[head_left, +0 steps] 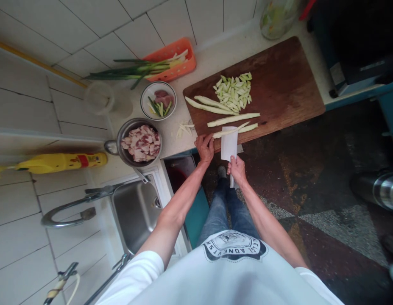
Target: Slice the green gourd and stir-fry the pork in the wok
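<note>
- Right hand [237, 169] wrapped tight round the handle of a big flat knife [229, 143], blade over the near edge of the brown cutting board [288, 80].
- Left hand [205, 147] pressing down on a long pale veggie strip [229, 132], fingers curled, maybe pinching its end.
- Pile of cut pieces [234, 91] farther back.
- Pot of raw meat [141, 143] to the left, near the sink [135, 212].
</note>
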Demonstrator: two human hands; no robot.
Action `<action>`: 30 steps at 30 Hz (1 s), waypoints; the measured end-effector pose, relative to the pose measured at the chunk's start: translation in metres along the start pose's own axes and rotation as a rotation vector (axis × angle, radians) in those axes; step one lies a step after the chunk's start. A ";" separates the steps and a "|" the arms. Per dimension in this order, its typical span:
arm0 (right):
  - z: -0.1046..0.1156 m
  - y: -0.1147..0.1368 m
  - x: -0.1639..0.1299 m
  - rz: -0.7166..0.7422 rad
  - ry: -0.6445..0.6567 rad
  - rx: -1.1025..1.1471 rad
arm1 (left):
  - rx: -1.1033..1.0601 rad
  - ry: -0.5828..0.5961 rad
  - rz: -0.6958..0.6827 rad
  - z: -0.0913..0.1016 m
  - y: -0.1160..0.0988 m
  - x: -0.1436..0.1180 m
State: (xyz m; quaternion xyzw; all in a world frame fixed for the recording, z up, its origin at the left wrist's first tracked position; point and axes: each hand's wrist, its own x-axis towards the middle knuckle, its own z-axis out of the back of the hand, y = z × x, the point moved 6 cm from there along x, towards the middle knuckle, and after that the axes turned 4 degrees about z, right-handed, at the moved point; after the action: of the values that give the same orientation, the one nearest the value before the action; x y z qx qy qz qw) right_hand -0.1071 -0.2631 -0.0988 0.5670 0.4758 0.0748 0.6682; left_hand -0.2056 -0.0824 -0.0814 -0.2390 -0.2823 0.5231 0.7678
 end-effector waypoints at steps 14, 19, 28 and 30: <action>0.001 0.000 0.014 0.030 0.023 -0.025 | -0.006 0.006 0.017 -0.003 0.003 0.000; -0.005 0.002 0.014 0.014 0.039 -0.027 | -0.018 0.011 0.031 -0.004 0.005 0.000; -0.012 -0.007 -0.011 -0.025 0.074 -0.020 | -0.046 0.050 0.086 -0.003 0.003 0.001; -0.012 -0.009 -0.010 -0.014 0.079 -0.007 | -0.045 0.055 0.090 -0.003 0.002 0.001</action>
State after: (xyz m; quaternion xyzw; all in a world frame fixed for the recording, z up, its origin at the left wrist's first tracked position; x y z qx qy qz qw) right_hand -0.1249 -0.2639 -0.0997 0.5579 0.5057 0.0942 0.6513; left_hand -0.2052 -0.0806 -0.0846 -0.2828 -0.2618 0.5439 0.7455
